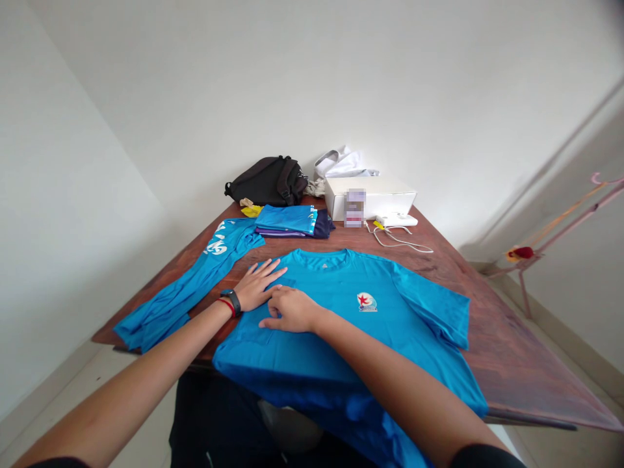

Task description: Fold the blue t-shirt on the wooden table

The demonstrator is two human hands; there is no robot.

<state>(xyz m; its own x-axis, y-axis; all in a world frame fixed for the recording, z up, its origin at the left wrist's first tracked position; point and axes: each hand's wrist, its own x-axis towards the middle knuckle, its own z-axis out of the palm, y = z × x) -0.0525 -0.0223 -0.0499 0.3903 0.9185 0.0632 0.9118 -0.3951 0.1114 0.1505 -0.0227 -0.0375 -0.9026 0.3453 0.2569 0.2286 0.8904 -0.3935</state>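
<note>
Item: one bright blue T-shirt (394,331), lying on a dark reddish wooden tabletop (517,344), collar pointing away from the person, red-star badge on the chest, one sleeve spread rightward, lower part draping over the near edge. Left hand (256,286): open, fingers spread, flat on the cloth near the collar, holding nothing. Right hand (291,311): loosely curled, resting just beside it, not gripping. Also present: a long folded blue garment (185,292) to the left; a black backpack (266,182) beyond.
</note>
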